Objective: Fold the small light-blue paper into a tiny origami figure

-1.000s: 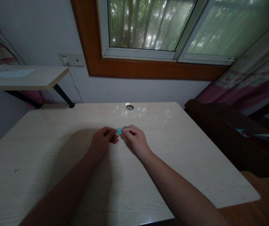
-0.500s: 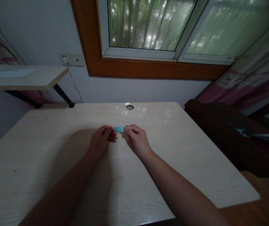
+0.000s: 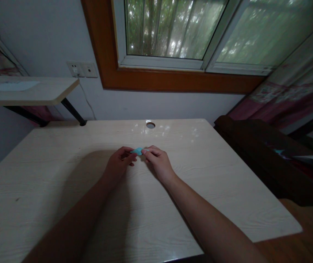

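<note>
A small teal piece of folded paper point(image 3: 138, 151) sits between my two hands, just above the light wooden desk point(image 3: 63, 175). My left hand point(image 3: 118, 163) pinches its left end with curled fingers. My right hand point(image 3: 157, 162) pinches its right end, fingers pressed together. Both forearms reach in from the bottom of the view and meet at the middle of the desk.
A round cable hole point(image 3: 150, 125) lies near the desk's far edge. A side shelf point(image 3: 30, 91) stands at the left, wall sockets point(image 3: 82, 69) behind it. A window point(image 3: 172, 33) is above. A dark wooden chair or bed frame point(image 3: 257, 149) borders the desk's right side.
The teal paper has shifted slightly between my fingertips and shows a more elongated shape than a second ago. Both hands stay in nearly the same spot.
</note>
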A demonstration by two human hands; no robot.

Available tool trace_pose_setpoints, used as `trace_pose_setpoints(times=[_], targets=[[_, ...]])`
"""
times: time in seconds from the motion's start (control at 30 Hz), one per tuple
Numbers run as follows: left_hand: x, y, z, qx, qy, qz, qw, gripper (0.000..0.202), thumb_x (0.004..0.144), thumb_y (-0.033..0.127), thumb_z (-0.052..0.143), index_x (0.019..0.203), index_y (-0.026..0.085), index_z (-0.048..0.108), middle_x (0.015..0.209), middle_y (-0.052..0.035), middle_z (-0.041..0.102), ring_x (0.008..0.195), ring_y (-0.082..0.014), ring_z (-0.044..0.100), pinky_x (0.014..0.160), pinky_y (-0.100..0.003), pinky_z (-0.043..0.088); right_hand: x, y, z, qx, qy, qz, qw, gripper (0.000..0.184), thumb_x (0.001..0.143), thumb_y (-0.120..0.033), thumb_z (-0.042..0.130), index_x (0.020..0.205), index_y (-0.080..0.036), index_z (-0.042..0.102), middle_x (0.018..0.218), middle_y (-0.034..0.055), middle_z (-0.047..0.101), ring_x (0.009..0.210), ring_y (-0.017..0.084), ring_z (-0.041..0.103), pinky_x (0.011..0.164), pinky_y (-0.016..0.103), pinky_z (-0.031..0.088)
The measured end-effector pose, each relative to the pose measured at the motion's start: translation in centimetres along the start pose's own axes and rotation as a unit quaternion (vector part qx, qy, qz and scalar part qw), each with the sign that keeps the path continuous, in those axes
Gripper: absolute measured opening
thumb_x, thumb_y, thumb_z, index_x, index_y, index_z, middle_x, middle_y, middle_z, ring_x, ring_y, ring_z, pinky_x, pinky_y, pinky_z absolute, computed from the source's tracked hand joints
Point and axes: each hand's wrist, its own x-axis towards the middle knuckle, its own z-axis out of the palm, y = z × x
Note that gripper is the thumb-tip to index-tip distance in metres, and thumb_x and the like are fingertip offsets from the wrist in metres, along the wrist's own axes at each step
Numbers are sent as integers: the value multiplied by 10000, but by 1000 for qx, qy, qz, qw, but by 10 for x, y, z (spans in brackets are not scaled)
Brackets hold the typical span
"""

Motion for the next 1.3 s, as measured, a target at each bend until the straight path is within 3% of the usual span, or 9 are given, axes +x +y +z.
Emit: trace_pose_setpoints(times=[0.23, 0.47, 0.63, 0.93, 1.3], targets=[[-2, 2, -3, 45, -38, 8, 998, 234, 822, 393, 669, 740, 174, 661, 652, -4, 660, 613, -133, 605, 627, -251, 498, -1, 5, 1, -22, -13, -12, 1000, 207, 794, -394, 718, 738, -196, 738, 740, 16, 598, 692, 148, 532, 654, 288, 407], [-3, 2, -2, 27, -43, 8, 999, 229, 817, 390, 676, 762, 168, 649, 657, -5, 663, 619, -135, 611, 632, -254, 504, -2, 8, 2, -30, -19, -13, 999, 195, 787, -364, 722, 713, -184, 712, 742, 12, 594, 694, 146, 526, 674, 292, 412], [-2, 0, -1, -14, -33, 5, 999, 249, 769, 382, 733, 872, 174, 644, 707, -4, 680, 647, -149, 640, 620, -267, 529, -3, 5, 3, -7, -37, -2, 999, 233, 770, -367, 736, 647, -179, 674, 707, 6, 581, 684, 143, 532, 675, 288, 415], [-3, 4, -3, -52, 0, -27, 998, 243, 760, 386, 726, 779, 162, 634, 680, -8, 691, 627, -152, 663, 664, -295, 557, -1, 3, 3, 4, -51, 17, 999, 186, 741, -371, 748, 774, -189, 730, 806, 16, 624, 730, 143, 555, 698, 280, 436], [-2, 1, -2, -63, -8, -44, 997, 257, 746, 397, 740, 741, 163, 634, 680, -20, 707, 637, -162, 680, 689, -310, 566, 0, 9, 4, 14, -37, 38, 998, 222, 715, -395, 761, 697, -184, 694, 742, 12, 624, 673, 142, 544, 645, 279, 427]])
